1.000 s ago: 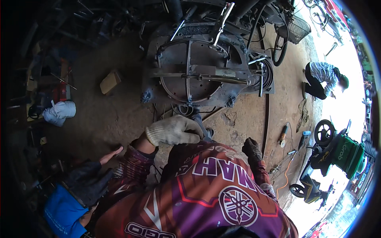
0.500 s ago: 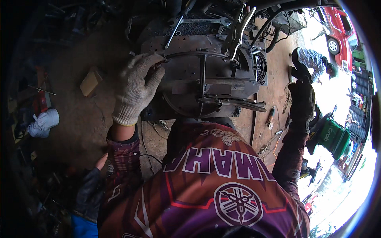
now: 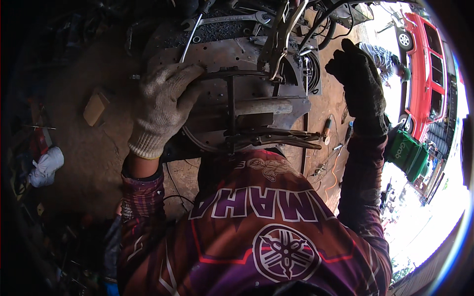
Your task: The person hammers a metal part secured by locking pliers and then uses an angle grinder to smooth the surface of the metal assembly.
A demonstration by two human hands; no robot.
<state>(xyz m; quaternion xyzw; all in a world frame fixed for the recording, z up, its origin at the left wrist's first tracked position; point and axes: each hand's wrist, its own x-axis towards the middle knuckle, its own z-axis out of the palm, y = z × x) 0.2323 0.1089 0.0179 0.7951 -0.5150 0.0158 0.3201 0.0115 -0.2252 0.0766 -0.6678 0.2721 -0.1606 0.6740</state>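
My left hand [image 3: 165, 101], in a pale knitted glove, is closed at the left end of a curved metal frame [image 3: 231, 103], its fingertips partly hidden. The frame lies over a dark steel plate [image 3: 217, 54] in front of my body. Locking pliers [image 3: 280, 44] grip the frame's far right side, and a second pair of locking pliers [image 3: 291, 138] lies across its near side. My right hand [image 3: 363, 84], in a dark glove, is raised to the right of the plate, apart from the frame. Its fingers are curled, and what they hold, if anything, is hidden.
An open-end wrench [image 3: 227, 19] and a screwdriver [image 3: 192, 37] lie beyond the plate. A coiled cable [image 3: 311, 71] sits at its right edge. On the floor are a power tool [image 3: 327, 129] and a cardboard piece [image 3: 96, 108]. Another person [image 3: 382, 59] bends down beyond my right hand.
My right hand has moved up and slightly left. My left hand stays at the frame's left end. The whole view has shifted, so the bench appears further left.
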